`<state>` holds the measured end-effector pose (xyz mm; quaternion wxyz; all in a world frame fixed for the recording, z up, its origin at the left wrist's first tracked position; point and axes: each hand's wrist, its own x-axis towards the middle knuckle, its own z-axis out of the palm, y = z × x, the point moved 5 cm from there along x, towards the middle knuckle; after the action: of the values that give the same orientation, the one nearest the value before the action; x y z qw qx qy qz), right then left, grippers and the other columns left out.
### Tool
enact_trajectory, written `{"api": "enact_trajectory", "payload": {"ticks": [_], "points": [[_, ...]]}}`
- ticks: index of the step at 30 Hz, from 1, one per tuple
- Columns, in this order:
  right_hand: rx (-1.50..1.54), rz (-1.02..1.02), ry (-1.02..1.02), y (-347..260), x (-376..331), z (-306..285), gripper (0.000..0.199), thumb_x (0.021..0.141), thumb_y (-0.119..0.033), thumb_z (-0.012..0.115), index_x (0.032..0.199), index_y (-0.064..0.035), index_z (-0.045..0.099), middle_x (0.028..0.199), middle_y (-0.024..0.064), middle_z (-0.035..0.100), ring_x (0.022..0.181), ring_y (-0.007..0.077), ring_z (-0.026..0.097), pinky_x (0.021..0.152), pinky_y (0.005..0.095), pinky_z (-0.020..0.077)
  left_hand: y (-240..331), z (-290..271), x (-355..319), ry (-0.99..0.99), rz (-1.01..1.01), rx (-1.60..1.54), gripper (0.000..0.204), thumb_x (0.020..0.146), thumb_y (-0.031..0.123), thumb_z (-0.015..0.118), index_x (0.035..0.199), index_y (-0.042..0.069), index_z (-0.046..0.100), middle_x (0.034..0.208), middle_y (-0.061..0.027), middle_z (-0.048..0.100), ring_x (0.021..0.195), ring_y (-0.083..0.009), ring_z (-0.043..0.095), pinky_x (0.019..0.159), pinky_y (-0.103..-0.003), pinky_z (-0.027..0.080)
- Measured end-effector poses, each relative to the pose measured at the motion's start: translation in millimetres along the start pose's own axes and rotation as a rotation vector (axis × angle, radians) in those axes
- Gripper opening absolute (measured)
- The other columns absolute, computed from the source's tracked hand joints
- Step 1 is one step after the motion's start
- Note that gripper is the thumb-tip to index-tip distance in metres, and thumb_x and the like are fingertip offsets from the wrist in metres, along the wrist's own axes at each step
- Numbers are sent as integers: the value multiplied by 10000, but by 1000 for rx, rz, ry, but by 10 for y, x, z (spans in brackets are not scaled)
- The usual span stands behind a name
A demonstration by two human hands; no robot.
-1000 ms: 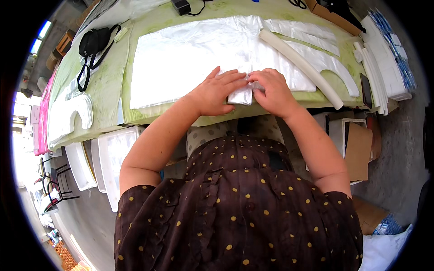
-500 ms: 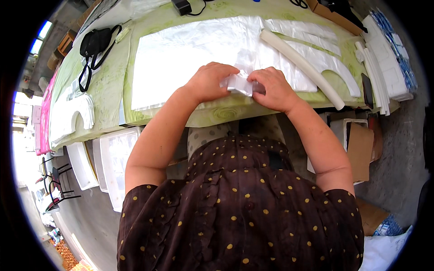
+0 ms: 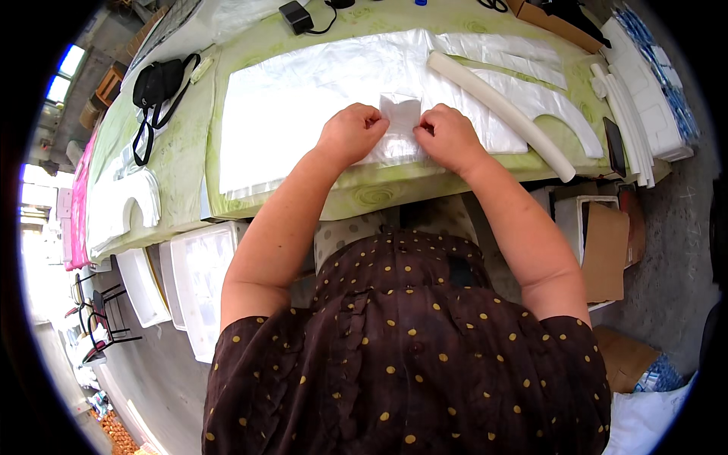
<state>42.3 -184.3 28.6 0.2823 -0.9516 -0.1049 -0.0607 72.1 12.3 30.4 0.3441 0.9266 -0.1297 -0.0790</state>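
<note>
On the green table [image 3: 182, 163], both hands [image 3: 350, 134] [image 3: 449, 136] pinch a small clear bag [image 3: 400, 114] beside a white tube [image 3: 500, 114].

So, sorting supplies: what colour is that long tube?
White, a long foam-like tube, clearest in the head view.

Thin glossy plastic sheet [image 3: 400, 114], matt foam tube [image 3: 500, 114]

Bright, sharp daylight (rim perhaps warped)
</note>
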Motion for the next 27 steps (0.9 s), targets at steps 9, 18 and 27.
{"api": "enact_trajectory", "payload": {"ticks": [9, 18, 27], "points": [[-68, 93, 10, 39, 59, 58, 317, 905, -306, 541, 922, -35, 706, 996, 164, 682, 962, 368, 641, 862, 480, 522, 187, 36, 74, -17, 8, 326, 378, 965, 386, 523, 1037, 105, 766, 1192, -130, 683, 1090, -321, 654, 977, -432, 500], [-136, 232, -158, -12, 203, 29, 372, 955, -320, 480, 1032, -43, 716, 1130, 172, 694, 1060, 368, 666, 932, 473, 527, 256, 54, -18, 229, 72, 362, 331, 951, 328, 608, 1199, 123, 688, 1339, -105, 598, 1239, -327, 564, 1062, -479, 424], [-59, 287, -101, -51, 163, -23, 429, 964, -332, 517, 1305, -84, 596, 1146, 171, 710, 1073, 349, 676, 933, 468, 530, 265, 447, -1, 10, 386, 557, 726, 980, 500, 466, 1593, 139, 324, 1684, -87, 242, 1564, -302, 179, 1237, -585, 140]]}}
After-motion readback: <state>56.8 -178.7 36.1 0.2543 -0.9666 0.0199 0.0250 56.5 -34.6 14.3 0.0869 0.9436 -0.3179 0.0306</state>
